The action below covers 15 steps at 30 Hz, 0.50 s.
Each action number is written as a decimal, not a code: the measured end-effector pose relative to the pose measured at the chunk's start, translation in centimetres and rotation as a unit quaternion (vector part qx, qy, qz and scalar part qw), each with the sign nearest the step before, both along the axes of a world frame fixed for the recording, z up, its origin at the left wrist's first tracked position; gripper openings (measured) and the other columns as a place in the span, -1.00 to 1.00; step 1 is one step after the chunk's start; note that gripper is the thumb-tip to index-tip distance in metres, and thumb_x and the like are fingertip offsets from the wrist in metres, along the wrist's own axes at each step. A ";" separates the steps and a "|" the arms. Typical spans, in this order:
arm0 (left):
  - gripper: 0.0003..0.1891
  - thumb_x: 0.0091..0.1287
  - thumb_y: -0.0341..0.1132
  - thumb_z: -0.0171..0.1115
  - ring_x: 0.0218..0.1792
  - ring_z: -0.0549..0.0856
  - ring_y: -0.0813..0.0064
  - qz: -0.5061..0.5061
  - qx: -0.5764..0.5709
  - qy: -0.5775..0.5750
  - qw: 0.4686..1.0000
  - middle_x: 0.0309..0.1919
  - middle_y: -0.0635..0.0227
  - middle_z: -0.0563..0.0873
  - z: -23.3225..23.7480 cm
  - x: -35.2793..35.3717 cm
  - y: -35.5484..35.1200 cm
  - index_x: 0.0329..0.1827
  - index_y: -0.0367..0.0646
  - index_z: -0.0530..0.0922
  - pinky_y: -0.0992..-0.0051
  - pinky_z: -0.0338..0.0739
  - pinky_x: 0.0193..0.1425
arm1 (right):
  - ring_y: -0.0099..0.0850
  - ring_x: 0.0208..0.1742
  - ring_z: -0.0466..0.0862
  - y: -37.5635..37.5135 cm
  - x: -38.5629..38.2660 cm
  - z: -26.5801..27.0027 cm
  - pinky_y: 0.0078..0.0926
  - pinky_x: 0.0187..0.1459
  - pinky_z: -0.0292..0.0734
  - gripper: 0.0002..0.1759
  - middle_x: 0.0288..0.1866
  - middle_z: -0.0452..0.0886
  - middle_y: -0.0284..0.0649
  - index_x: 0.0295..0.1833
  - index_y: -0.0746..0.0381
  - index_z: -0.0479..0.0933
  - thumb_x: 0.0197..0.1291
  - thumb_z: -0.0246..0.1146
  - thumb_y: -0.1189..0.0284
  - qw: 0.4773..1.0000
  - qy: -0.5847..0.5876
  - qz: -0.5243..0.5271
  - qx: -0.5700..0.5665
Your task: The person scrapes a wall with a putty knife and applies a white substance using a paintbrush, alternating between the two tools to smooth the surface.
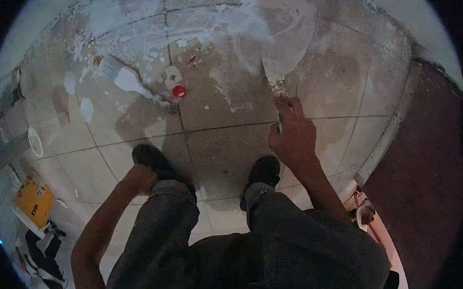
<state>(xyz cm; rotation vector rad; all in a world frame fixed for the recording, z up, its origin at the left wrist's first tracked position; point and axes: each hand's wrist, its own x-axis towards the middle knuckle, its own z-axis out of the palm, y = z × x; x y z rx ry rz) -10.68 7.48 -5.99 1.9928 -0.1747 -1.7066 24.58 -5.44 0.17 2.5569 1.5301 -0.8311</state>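
My right hand (295,133) is closed round the handle of a scraper (276,79), its thin flat blade pointing away from me against the tiled floor. White paste or powder (251,25) is smeared over the tiles beyond the blade. Beside my left shoe (156,161) and trouser cuff is my left hand (139,179); its fingers are mostly hidden. On the floor ahead to the left lies a wide brush (126,79), white-coated, its handle towards me. A small red cap (179,91) sits just right of that handle.
A translucent tub (35,141) lies on its side at the left. Near it are a yellow box (34,202) and black straps (48,259). At the right, a raised edge (393,131) borders a dark red floor (422,181); a pink rim (389,246) shows beside my knee.
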 end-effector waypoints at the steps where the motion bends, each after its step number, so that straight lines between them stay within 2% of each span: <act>1: -0.78 0.04 -0.18 0.31 -0.26 0.69 0.31 -0.001 0.002 -0.002 1.000 -0.33 0.22 0.70 0.2 0.3 0.1 -0.32 -0.10 0.65 0.29 0.57 -0.21 | -0.25 -0.28 0.64 -0.3 -0.1 0.0 -0.42 -0.41 0.58 -0.27 0.11 0.40 -0.03 0.29 0.28 0.26 -0.12 0.26 0.51 1.000 -0.002 -0.001 0.002; 3: -0.82 0.03 -0.21 0.33 -0.19 0.70 0.30 0.075 0.036 -0.010 0.996 -0.33 0.30 0.72 1.3 1.4 0.2 -0.32 -0.04 0.68 0.35 0.60 -0.14 | -0.23 -0.26 0.64 -1.4 -0.9 0.0 -0.41 -0.39 0.58 -0.27 0.12 0.40 -0.03 0.27 0.28 0.28 -0.14 0.27 0.52 1.000 -0.001 0.025 0.008; 7: -0.83 0.06 -0.28 0.29 -0.21 0.71 0.31 0.033 0.043 0.029 0.998 -0.33 0.28 0.72 2.2 6.0 1.1 -0.28 -0.08 0.67 0.33 0.61 -0.14 | -0.20 -0.22 0.64 -1.5 -0.9 -0.2 -0.39 -0.35 0.58 -0.27 0.14 0.40 -0.02 0.27 0.28 0.28 -0.13 0.27 0.52 0.999 0.028 0.012 -0.039; 10: -0.84 0.06 -0.33 0.26 -0.26 0.72 0.32 0.049 0.034 -0.037 0.998 -0.34 0.23 0.71 4.8 10.4 2.2 -0.30 -0.12 0.66 0.32 0.61 -0.16 | -0.21 -0.22 0.65 -0.3 -0.2 0.3 -0.37 -0.32 0.59 -0.29 0.14 0.40 -0.04 0.26 0.29 0.29 -0.13 0.27 0.53 1.000 0.003 0.010 -0.022; 12: -0.87 0.13 -0.32 0.28 -0.32 0.72 0.32 0.072 0.040 -0.147 0.986 -0.44 0.16 0.68 5.5 12.8 2.8 -0.37 -0.21 0.62 0.32 0.61 -0.22 | -0.23 -0.21 0.65 1.2 0.6 0.4 -0.38 -0.31 0.59 -0.33 0.14 0.41 -0.07 0.23 0.29 0.32 -0.13 0.26 0.54 1.000 -0.016 0.004 -0.024; 13: -0.87 0.13 -0.32 0.28 -0.32 0.72 0.32 0.071 0.046 -0.149 0.985 -0.44 0.16 0.68 6.0 13.8 3.4 -0.37 -0.21 0.62 0.32 0.61 -0.22 | -0.23 -0.21 0.65 1.1 0.8 0.4 -0.38 -0.31 0.59 -0.33 0.14 0.41 -0.07 0.23 0.29 0.32 -0.13 0.26 0.54 1.000 -0.017 0.003 -0.018; 15: -0.88 0.16 -0.34 0.23 -0.39 0.71 0.30 0.107 0.048 -0.223 0.968 -0.51 0.16 0.66 6.9 15.3 4.1 -0.42 -0.21 0.59 0.33 0.60 -0.26 | -0.24 -0.21 0.65 0.3 0.9 0.6 -0.37 -0.31 0.59 -0.36 0.13 0.42 -0.09 0.21 0.27 0.35 -0.12 0.25 0.54 0.999 -0.015 0.022 0.021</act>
